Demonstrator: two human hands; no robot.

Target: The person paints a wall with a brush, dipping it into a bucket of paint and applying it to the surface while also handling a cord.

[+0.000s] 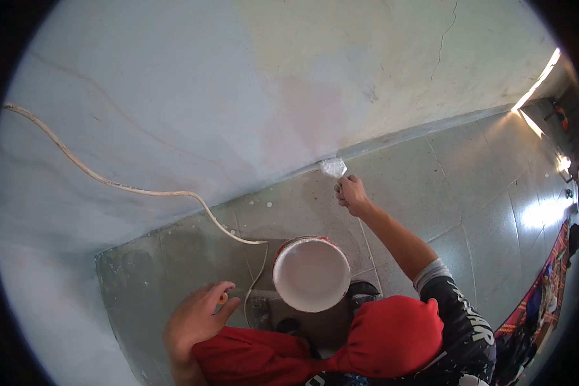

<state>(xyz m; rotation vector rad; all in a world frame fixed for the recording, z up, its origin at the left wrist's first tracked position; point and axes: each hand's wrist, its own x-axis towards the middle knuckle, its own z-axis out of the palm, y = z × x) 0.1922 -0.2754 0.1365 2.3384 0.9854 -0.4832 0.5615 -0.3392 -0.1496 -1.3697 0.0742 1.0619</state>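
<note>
My right hand (351, 195) is closed around the handle of a wide paint brush (333, 167). The brush's white, paint-covered end lies at the foot of the wall, where it meets the floor. Between my feet and the wall stands a round bucket (312, 273) of whitish paint, with red on its outer rim. My left hand (206, 310) is at the lower left, its fingers curved around a small orange, round-ended object (222, 298); most of that object is hidden.
A pale cable (141, 191) hangs across the wall and runs down to the floor left of the bucket. The wall (174, 96) is partly whitish, partly yellowish. A patterned red cloth (534, 299) with assorted items lies at the far right on the tiled floor (424, 186).
</note>
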